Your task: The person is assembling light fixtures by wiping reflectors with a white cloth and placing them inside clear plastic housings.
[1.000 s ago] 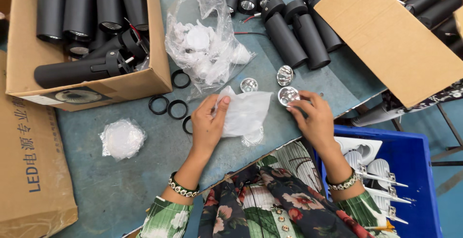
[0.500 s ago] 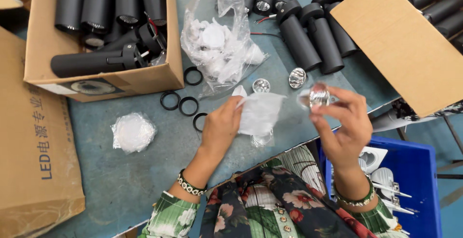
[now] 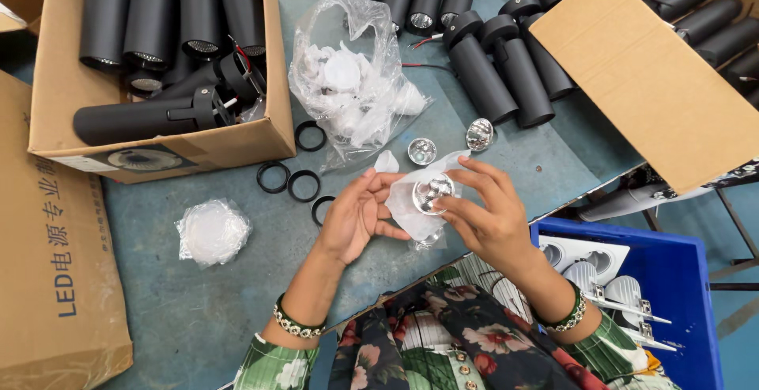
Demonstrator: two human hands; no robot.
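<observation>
My right hand (image 3: 489, 214) pinches a shiny silver reflector cup (image 3: 432, 192) between thumb and fingers, held just above the table. My left hand (image 3: 354, 216) holds a small clear plastic bag (image 3: 409, 210) up against the cup, and the bag partly wraps under it. Two more silver reflector cups (image 3: 421, 151) (image 3: 479, 134) lie on the blue-grey table (image 3: 198, 311) just beyond my hands.
A large clear bag of white parts (image 3: 348, 81) lies ahead. Black rings (image 3: 303, 185) lie left of my hands, and a small wrapped white disc (image 3: 212, 232) further left. Cardboard boxes of black tube lamps (image 3: 158, 34) stand at left and top right. A blue bin (image 3: 680, 295) sits at right.
My right hand picked a reflector cup off the table and brought it left to the plastic bag. My left hand lifted the bag off the table to meet it.
</observation>
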